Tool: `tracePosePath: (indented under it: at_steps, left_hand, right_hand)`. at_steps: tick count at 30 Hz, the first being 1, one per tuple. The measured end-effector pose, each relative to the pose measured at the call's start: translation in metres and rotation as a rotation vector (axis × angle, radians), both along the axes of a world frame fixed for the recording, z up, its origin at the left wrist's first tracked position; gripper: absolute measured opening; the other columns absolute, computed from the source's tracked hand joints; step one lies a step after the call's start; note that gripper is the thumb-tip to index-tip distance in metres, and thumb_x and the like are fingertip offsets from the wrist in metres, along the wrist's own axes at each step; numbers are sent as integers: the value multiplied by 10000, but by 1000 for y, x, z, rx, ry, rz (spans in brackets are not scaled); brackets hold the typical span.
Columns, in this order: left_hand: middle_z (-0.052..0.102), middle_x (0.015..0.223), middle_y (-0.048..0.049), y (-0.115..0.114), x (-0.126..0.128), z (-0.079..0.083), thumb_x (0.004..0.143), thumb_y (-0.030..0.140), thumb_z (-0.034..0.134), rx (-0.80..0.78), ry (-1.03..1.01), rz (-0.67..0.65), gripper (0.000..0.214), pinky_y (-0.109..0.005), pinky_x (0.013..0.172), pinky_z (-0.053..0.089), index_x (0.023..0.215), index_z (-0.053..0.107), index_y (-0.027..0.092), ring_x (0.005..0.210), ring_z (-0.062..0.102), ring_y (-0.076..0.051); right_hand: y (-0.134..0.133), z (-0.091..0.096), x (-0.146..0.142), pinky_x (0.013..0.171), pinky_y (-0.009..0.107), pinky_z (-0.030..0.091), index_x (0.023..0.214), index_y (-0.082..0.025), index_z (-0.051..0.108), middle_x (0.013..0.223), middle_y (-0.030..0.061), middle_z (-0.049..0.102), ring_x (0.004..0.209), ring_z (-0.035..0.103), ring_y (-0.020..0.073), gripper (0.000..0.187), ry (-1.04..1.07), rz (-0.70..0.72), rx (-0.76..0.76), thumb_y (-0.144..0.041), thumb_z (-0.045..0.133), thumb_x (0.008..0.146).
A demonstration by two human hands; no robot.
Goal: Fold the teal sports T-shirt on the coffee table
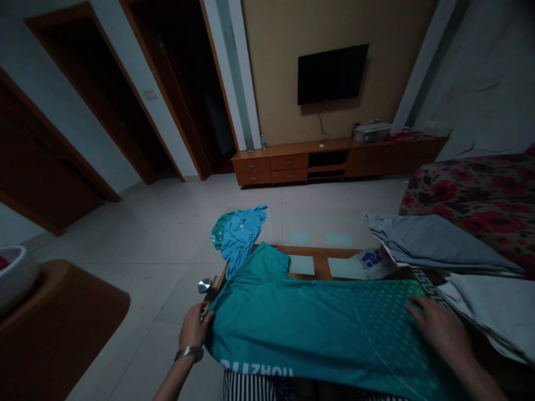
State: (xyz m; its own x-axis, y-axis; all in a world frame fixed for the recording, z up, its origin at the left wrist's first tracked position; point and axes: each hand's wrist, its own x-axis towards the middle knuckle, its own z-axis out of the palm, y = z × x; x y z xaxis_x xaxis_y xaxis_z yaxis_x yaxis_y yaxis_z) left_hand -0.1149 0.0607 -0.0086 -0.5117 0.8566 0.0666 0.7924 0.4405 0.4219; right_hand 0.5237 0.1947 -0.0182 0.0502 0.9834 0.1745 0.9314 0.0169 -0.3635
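Observation:
A teal T-shirt [317,323] with white lettering lies spread flat over a low wooden table [320,266]. My left hand [193,328], with a metal bracelet on the wrist, is closed on the shirt's left edge at the table's corner. My right hand [438,328] lies flat on the shirt's right part, fingers stretched out over its green dotted pattern. A crumpled blue garment [241,234] and a green one [219,229] hang off the table's far left corner.
Folded grey clothes [434,239] and a pale pile [497,312] lie at the right, beside a floral sofa [472,195]. A plastic bag [371,260] sits on the table. A brown side table [54,323] with a white bowl [14,275] stands left. Far back are a TV cabinet [334,159] and a wall TV [332,73].

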Motion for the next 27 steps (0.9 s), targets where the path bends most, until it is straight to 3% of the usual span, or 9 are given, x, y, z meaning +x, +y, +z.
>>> tracePosePath:
  at_steps: [4,7,9,12,15,18,22,27]
  left_hand:
    - [636,1057,-115,49,8,1,733,354,576,24,-89,-88,299,-358,933,423,975,590,178,1026,579,-260]
    - [629,1094,-101,82,11,-5,710,317,614,57,-215,-117,343,-372,951,425,1019,590,171,1056,572,-248]
    - [620,1119,-111,97,10,-10,697,301,622,99,-306,-134,395,-378,953,431,1057,574,146,1066,573,-245]
    - [612,1142,-129,109,7,-19,673,258,633,128,-391,-123,453,-378,937,444,1097,552,123,1070,578,-253]
    - [620,1133,-121,112,4,-22,688,235,609,142,-412,-121,453,-379,907,456,1126,547,132,1052,588,-256]
    - [624,1121,-107,109,2,-20,708,226,583,160,-424,-125,434,-370,893,458,1134,550,150,1034,591,-247]
    - [634,1081,-91,106,1,-16,711,222,587,132,-433,-108,389,-357,874,460,1095,573,157,983,601,-236]
    - [653,933,-83,109,6,-9,726,219,609,74,-333,-25,352,-333,804,464,1068,596,135,878,612,-228]
  right_hand:
    - [65,33,-145,850,352,457,925,-197,657,974,82,672,933,605,235,282,222,503,-39,-344,434,835]
    - [110,45,-254,841,312,441,942,-185,673,969,77,673,925,598,207,246,235,754,-96,-255,462,837]
    - [137,45,-315,870,285,417,974,-173,677,1016,77,670,963,586,190,246,195,849,-139,-205,481,829]
    - [174,34,-384,903,268,384,1023,-179,672,1077,74,660,1023,564,181,264,144,825,-167,-171,512,812]
    - [199,17,-428,851,257,391,1004,-177,676,1048,85,664,997,567,182,240,119,722,-177,-189,549,800]
    - [209,0,-451,748,243,392,936,-177,681,990,85,667,918,575,181,207,97,633,-195,-271,629,760]
    - [215,-12,-461,663,224,351,834,-174,667,920,61,656,837,560,158,181,85,573,-215,-295,686,700]
    - [226,-12,-464,604,207,305,818,-167,629,849,23,643,754,536,119,113,103,529,-211,-245,609,739]
